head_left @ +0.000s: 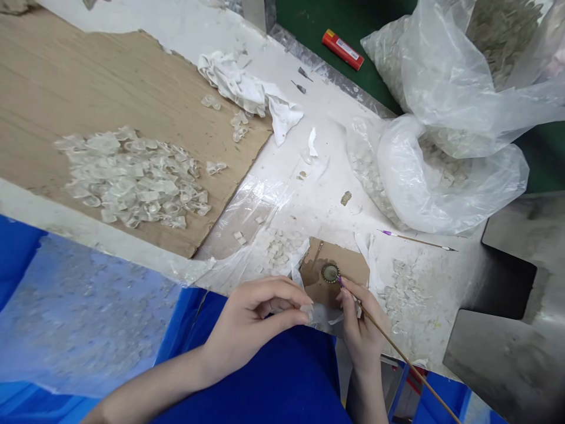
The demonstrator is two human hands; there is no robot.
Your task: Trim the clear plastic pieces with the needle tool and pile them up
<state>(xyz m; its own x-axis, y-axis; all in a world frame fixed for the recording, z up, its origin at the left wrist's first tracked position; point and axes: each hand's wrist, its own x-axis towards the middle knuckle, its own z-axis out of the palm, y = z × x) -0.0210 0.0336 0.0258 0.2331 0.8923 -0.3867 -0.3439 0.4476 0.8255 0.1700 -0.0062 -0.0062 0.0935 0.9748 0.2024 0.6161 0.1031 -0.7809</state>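
My left hand pinches a small clear plastic piece between thumb and fingertips, just left of a square of brown cardboard. In my right hand is a thin brush with a long wooden handle, held like a pen. Its purple tip end meets the rim of a small round dark cup with a beaded edge, which stands on the cardboard in a damp-looking stain. Whatever liquid the cup may hold is too small to make out.
A heap of clear plastic pieces lies on a large cardboard sheet. Small whitish blocks sit beside the cardboard square. Filled plastic bags, a second thin stick, a white cloth and a red lighter are farther back.
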